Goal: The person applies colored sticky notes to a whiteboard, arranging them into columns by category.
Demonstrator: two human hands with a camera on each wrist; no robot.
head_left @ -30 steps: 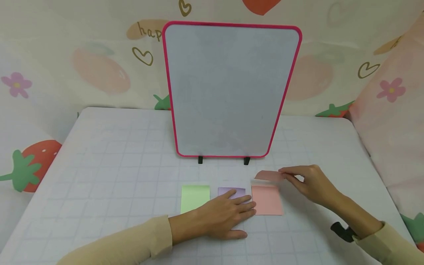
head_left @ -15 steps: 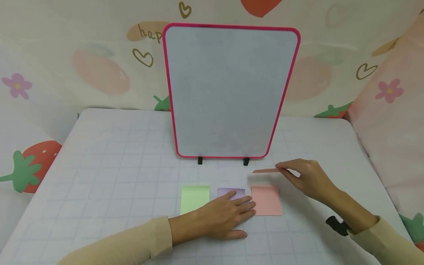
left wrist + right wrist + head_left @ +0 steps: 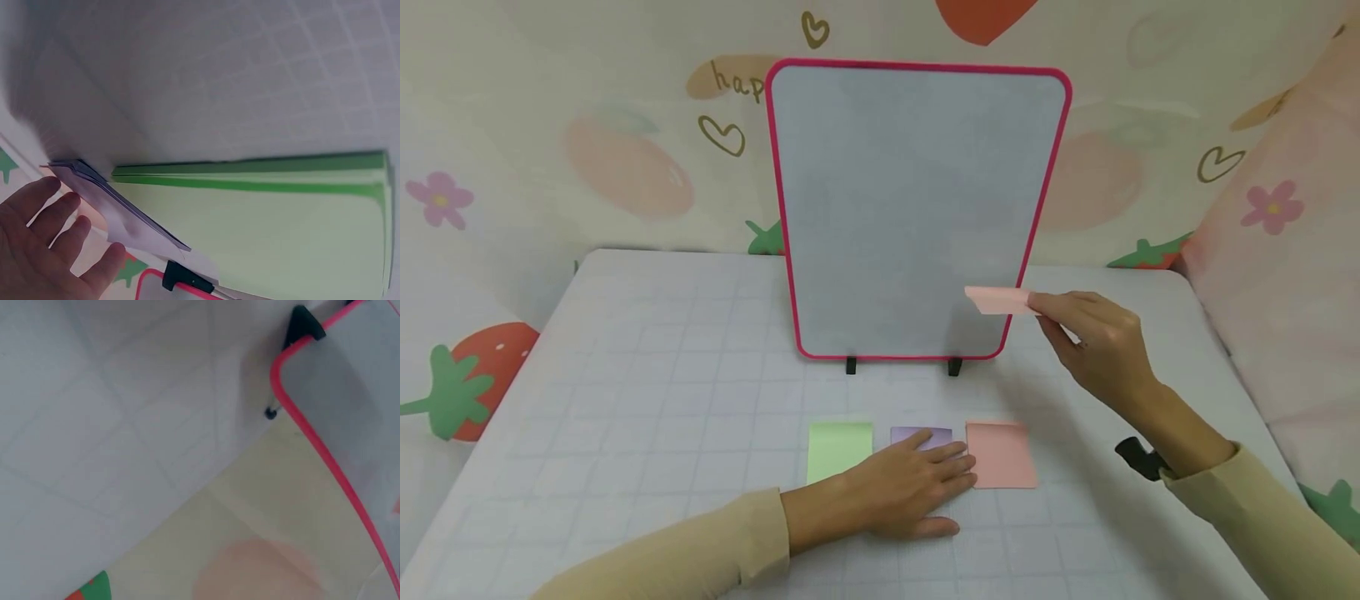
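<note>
1. Right hand (image 3: 1097,346): thumb and fingers pinch one end of a single pink sticky note (image 3: 996,300), a thin paper sheet held almost flat in the air, slightly curled. The note sits in front of the lower right corner of the whiteboard (image 3: 917,208); contact with the board surface cannot be told.
2. Left hand (image 3: 910,487): fingers straight and spread, palm down, pressing on the purple sticky-note pad (image 3: 917,435), which is mostly covered by the fingers.
3. Three square paper pads lie in a row near the front of the table (image 3: 647,350): green sticky-note pad (image 3: 838,446) at left, purple in the middle, pink sticky-note pad (image 3: 1002,454) at right, just beside one another.
4. Left wrist view: the green pad shows stacked sheet edges; purple pad corner lifted slightly.
5. Whiteboard: upright, smooth pale surface, rounded corners, glossy magenta frame, two small black feet (image 3: 852,365), far of the pads.
6. Table: white cover with faint grid lines. Both sleeves beige.
</note>
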